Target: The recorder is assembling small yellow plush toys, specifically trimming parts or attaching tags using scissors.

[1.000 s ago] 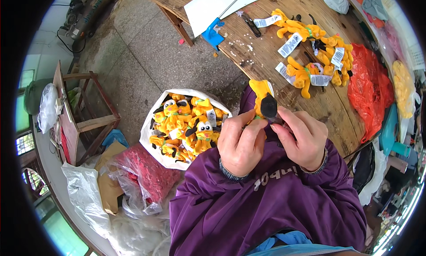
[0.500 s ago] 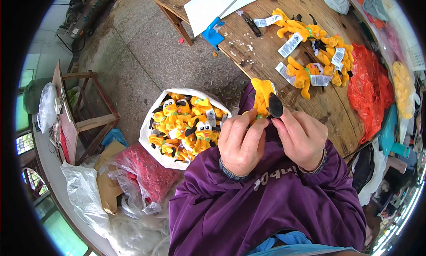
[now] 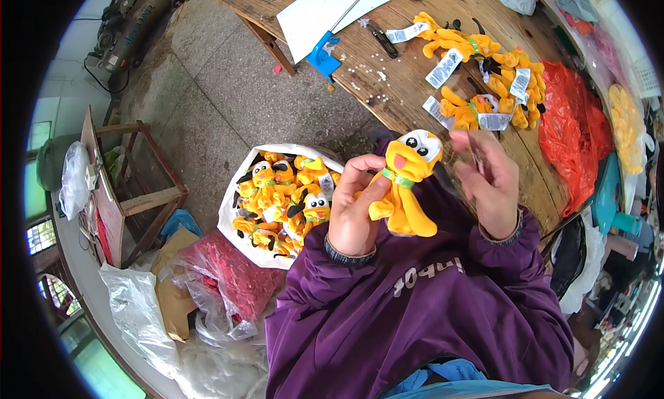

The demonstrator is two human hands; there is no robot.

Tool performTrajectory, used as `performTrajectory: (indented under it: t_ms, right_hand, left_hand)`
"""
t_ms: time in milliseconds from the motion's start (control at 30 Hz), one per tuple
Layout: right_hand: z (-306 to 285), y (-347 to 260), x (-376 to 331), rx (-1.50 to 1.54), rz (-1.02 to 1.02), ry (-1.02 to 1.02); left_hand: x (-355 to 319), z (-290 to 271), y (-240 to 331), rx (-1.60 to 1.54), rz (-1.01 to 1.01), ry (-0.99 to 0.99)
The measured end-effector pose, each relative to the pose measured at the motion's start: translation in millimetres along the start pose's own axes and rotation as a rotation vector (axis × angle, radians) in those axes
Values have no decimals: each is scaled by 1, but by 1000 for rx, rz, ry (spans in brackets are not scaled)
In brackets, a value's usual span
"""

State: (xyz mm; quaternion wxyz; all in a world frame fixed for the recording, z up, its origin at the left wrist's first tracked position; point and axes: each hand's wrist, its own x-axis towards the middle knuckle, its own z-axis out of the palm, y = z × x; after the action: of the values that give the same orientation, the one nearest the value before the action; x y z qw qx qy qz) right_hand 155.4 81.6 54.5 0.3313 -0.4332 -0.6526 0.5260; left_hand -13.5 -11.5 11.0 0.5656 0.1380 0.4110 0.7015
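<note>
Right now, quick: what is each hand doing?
Left hand: closed around the yellow plush dog, holding it up.
Right hand: fingers pinched beside the dog's head; whether it holds anything cannot be told.

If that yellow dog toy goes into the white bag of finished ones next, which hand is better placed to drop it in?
Probably the left hand: it already grips the yellow plush dog at its green collar and is right beside the white bag. The right hand is on the far side.

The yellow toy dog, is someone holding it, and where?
Yes. The left hand grips the yellow plush dog at its neck and body. The right hand is beside it, apparently pinching something too thin to identify.
</note>
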Motion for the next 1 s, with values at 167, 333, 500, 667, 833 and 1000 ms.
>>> performTrajectory:
  t_ms: [167,333,500,667,833,1000]
  right_hand:
    - [11,14,9,163,-162,-69]
    - [7,27,10,-3,-265,-39]
    - [12,20,5,-175,-242,36]
    - [10,24,3,-157,-115,29]
    - [8,10,3,258,259,4]
    - [10,5,6,592,417,-45]
  left_hand:
    - [3,-13,-10,-248,-216,-128]
    - [7,-1,-4,-187,-217,-92]
    - [1,9,3,91,-4,-215]
    - [-6,6,-6,406,69,-179]
    - [-11,1,-9,452,115,-153]
    - [-10,-8,-21,396,197,-192]
